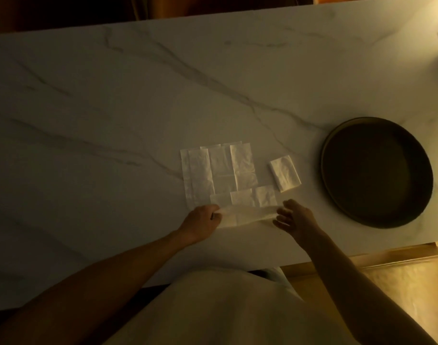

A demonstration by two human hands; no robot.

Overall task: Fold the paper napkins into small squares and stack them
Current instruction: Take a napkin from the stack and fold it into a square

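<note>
Near the front edge of the tabletop (113,95), a little right of its middle, a paper napkin (247,215) is stretched crosswise between two bare hands. The left hand (203,220) has its fingers closed in a pinch on the napkin's left end; the right hand (295,217) pinches the right end with thumb and forefinger, the other fingers loosely spread. The napkin looks partly folded into a long strip, though the dim light leaves its layers uncertain.

Just behind the strip lies a cluster of flat napkins (218,170) — overlapping white rectangles, some long and some short, touching one another. Their number cannot be told. To the right of the cluster, slightly apart from it, sits a folded napkin (285,173), a small tilted packet lying alone.

Toward the right edge of the tabletop rests a dark round tray (337,195) with a low rim — well apart from the napkins. The tabletop is pale with grey veining. Both forearms are bare, and a light-coloured garment fills the foreground.
</note>
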